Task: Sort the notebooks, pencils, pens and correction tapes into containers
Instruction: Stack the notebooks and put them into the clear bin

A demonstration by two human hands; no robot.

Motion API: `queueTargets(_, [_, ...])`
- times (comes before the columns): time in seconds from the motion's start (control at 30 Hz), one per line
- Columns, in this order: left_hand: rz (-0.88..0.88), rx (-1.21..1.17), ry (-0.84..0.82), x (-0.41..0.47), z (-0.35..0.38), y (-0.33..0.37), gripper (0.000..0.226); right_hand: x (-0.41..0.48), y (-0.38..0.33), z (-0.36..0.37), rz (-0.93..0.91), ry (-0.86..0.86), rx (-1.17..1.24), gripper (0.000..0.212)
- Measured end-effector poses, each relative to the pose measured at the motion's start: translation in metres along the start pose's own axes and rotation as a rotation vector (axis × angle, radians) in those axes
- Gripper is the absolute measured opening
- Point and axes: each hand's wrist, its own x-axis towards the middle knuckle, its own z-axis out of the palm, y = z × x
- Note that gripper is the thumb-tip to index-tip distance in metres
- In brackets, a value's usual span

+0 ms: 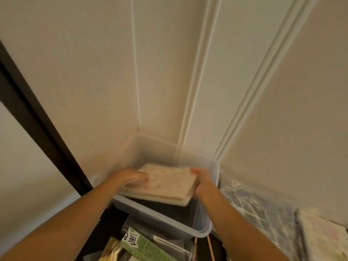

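Both hands, left (pixel 134 177) and right (pixel 202 178), gripping notebooks (pixel 165 183) inside clear container (pixel 163 221); more stationery unsorted below.

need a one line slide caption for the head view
Both hands, left hand and right hand, lower a stack of pale patterned notebooks into a translucent plastic storage bin against the wall.
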Motion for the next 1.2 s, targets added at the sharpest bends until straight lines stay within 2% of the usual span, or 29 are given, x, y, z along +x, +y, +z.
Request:
queueTargets(0.13, [-0.002, 0.055, -0.195, 0.009, -0.002, -0.002, 0.056, 0.024, 0.018, -0.003, -0.039, 0.036, -0.007, 0.042])
queueTargets(0.27, [-0.035, 0.296, -0.317, 0.013, 0.0, -0.008, 0.082, 0.029, 0.033, -0.003, -0.086, 0.088, -0.01, 0.045])
queueTargets(0.33, [-0.051, 0.423, -0.338, 0.013, 0.002, -0.006, 0.09, 0.035, 0.037, -0.003, -0.089, 0.106, -0.022, 0.036])
queueTargets(0.37, [-0.042, 0.475, -0.318, 0.017, 0.004, -0.007, 0.096, 0.04, 0.037, -0.003, -0.077, 0.11, -0.029, 0.035])
queueTargets(0.47, [0.048, 0.622, -0.223, 0.028, 0.015, -0.01, 0.115, 0.068, 0.044, -0.006, -0.032, 0.135, -0.084, 0.06])
queueTargets(0.5, [0.096, 0.681, -0.172, 0.029, 0.02, -0.012, 0.116, 0.087, 0.048, -0.012, -0.016, 0.142, -0.095, 0.06])
queueTargets(0.63, [0.314, 0.895, 0.02, 0.027, 0.028, -0.014, 0.108, 0.055, 0.042, -0.001, -0.021, 0.17, -0.109, 0.038])
queueTargets(0.7, [0.4, 1.016, 0.076, 0.028, 0.027, -0.009, 0.112, 0.051, 0.04, 0.0, -0.025, 0.165, -0.122, 0.035])
queueTargets(1.0, [0.44, 1.251, 0.12, 0.061, 0.038, -0.013, 0.124, 0.062, 0.037, 0.002, -0.007, 0.241, -0.16, 0.052])
queueTargets(1.1, [0.467, 1.236, 0.156, 0.066, 0.041, -0.015, 0.125, 0.064, 0.042, 0.005, -0.088, 0.354, -0.121, 0.073])
queueTargets(1.2, [0.508, 1.206, 0.185, 0.072, 0.042, -0.02, 0.128, 0.06, 0.043, 0.006, -0.199, 0.327, -0.229, 0.07])
